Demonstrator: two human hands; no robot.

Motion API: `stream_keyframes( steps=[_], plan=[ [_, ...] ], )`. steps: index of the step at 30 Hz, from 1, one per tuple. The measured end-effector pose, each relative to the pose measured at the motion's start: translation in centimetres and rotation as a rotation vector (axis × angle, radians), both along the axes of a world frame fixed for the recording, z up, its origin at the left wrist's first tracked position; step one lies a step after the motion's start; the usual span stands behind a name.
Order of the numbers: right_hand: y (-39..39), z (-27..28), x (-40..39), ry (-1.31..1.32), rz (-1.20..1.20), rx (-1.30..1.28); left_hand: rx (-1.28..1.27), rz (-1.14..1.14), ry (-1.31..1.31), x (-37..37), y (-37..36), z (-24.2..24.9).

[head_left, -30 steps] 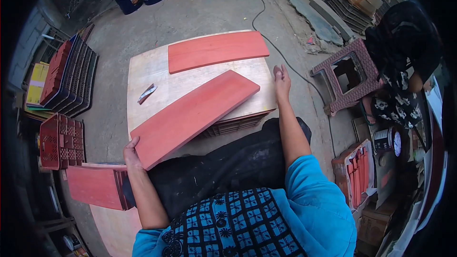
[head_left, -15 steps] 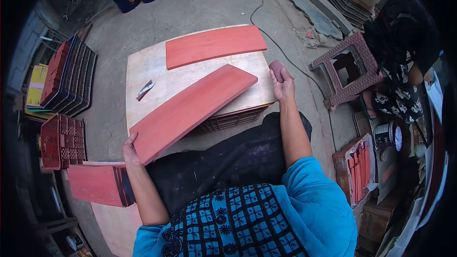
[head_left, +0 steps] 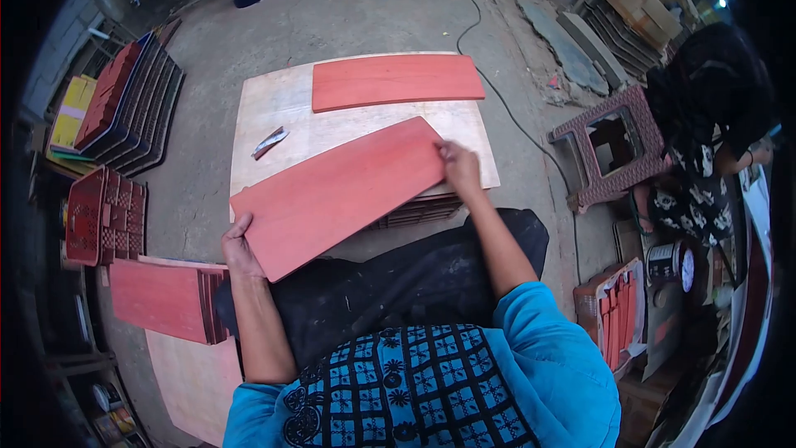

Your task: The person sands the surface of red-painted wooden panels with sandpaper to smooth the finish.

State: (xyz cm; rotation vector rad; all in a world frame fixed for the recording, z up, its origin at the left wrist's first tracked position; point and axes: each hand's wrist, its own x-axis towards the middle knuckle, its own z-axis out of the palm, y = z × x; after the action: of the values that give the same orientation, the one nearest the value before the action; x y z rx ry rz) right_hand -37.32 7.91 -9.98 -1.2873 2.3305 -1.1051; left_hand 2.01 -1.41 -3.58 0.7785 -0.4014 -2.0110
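A long red-painted wooden board [head_left: 348, 195] slants across the front of a pale plywood table top [head_left: 269, 120], its near left part reaching over my lap. My left hand [head_left: 240, 250] grips its left end, thumb on top. My right hand [head_left: 461, 169] is closed at the board's right end, fingers against the edge; the brownish-red sandpaper it held is now hidden by the fingers. Behind lies a second red board [head_left: 398, 83], flat on the plywood. A small folded strip [head_left: 269, 143], silvery and brown, rests at the left of the table top.
More red boards [head_left: 162, 300] are stacked at my left, near a red crate [head_left: 104, 216] and nested dark crates [head_left: 149, 116]. At right stand a plastic stool [head_left: 609, 149], a crouching person [head_left: 713, 116] and a crate of red pieces [head_left: 612, 311]. A cable [head_left: 531, 137] crosses the floor.
My right hand has turned over and come from beside the table onto the board's right end. The board has tilted and swung slightly, its left end still in my left hand. The view shifted.
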Motion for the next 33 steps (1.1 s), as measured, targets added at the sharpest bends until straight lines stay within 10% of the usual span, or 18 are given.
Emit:
stream_keyframes(
  steps=[6, 12, 19, 24, 28, 31, 33],
  plan=[
    [-0.2, 4.3, 14.3, 0.175, 0.694, -0.427, -0.066, 0.009, 0.053, -0.9, 0.9, 1.0],
    [-3.5, -1.9, 0.9, 0.182, 0.123, -0.093, -0.001, 0.065, 0.091, -1.3, 0.9, 1.4],
    [-2.6, 6.0, 15.3, 0.221, 0.744, -0.325, 0.05, 0.136, 0.148, -1.5, 1.0, 2.0],
    [-5.6, 2.6, 4.7, 0.084, 0.13, -0.135, 0.047, 0.146, 0.159, -1.6, 1.0, 2.0],
    [-5.7, 3.5, 8.9, 0.278, 0.344, 0.036, 0.046, 0.14, 0.194, -1.8, 1.0, 2.5],
    [-4.5, 4.1, 13.6, 0.37, 0.679, -0.385, 0.044, 0.139, 0.187, -1.7, 1.1, 2.0],
    [-4.5, 2.8, 9.5, 0.191, 0.47, -0.164, 0.043, 0.134, 0.173, -1.6, 1.2, 1.8]
  ],
)
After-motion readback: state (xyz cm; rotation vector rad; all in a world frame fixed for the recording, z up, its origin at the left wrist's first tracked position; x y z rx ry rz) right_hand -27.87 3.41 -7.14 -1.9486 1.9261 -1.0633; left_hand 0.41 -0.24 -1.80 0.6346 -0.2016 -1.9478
